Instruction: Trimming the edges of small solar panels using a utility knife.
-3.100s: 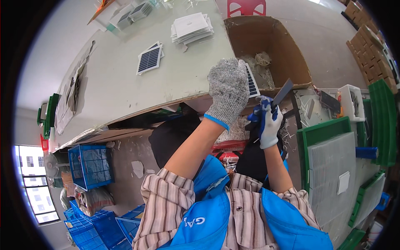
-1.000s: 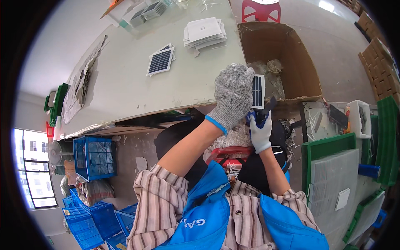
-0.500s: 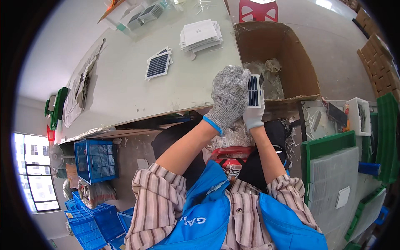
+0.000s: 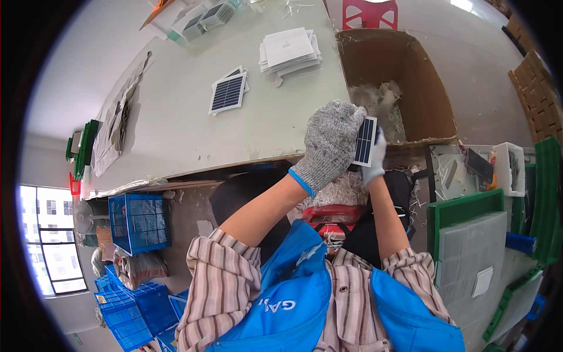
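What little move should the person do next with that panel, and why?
Maybe hold the small solar panel firmly with the grey-gloved left hand before moving the right hand: the left grips one edge, while the right is partly hidden behind the panel.

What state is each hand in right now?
Left hand: closed, holding a small solar panel.
Right hand: partly hidden behind the panel; its grip cannot be told.

I work in an assembly workshop: bench (image 4: 176,132) with small solar panels (image 4: 227,94), blue plastic crates (image 4: 141,314) (on my left), carton (image 4: 431,108) holding scraps (image 4: 394,124).
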A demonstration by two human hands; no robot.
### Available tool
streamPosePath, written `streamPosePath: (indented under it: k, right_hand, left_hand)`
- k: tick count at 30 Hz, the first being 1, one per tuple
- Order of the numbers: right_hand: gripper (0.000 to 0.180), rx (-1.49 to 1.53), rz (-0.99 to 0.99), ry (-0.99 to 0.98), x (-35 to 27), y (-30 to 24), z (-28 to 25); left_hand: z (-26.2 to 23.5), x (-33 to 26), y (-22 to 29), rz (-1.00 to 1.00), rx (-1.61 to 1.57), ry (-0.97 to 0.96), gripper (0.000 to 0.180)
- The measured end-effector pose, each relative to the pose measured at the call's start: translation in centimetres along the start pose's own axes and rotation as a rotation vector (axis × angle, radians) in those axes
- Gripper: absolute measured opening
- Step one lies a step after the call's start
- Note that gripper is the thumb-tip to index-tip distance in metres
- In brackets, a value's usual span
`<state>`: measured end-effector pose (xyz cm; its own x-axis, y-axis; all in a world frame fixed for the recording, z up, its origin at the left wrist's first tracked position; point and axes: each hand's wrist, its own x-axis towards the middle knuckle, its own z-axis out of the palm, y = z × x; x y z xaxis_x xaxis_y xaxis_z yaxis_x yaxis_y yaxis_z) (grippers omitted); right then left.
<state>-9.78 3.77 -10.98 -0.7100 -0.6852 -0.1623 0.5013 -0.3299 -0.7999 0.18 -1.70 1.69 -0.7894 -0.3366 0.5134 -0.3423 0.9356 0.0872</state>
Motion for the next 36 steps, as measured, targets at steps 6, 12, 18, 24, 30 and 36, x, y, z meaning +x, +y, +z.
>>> streamPosePath:
  k: [6,12,18,24,30,36]
  right_hand:
    - [0.018,-0.141,-0.135,-0.137,-4.2,-7.8,0.6]
    - [0.019,-0.079,-0.291,-0.144,-7.6,-9.7,-2.2]
    - [0.013,-0.057,-0.215,-0.135,-8.6,-9.1,-3.7]
    - [0.011,-0.192,-0.174,-0.04,-10.7,-8.1,-5.3]
    - [0.011,-0.372,-0.043,0.094,-11.3,-2.8,-10.4]
    - [0.015,-0.171,0.323,-0.09,-14.6,-2.6,-7.2]
  left_hand:
    - [-1.7,0.5,-0.7,0.042,-0.113,0.156,0.037]
    - [-10.7,2.2,-1.2,-0.168,-0.63,-0.369,0.018]
    - [-10.5,7.8,-9.7,-0.016,0.057,0.358,0.02]
    - [-6.7,4.7,-14.8,-0.071,0.282,-0.154,0.044]
    - [-10.2,-2.3,-21.9,-0.225,0.301,-0.23,0.085]
    - [-12.6,-4.3,-22.3,-0.19,0.237,-0.41,0.048]
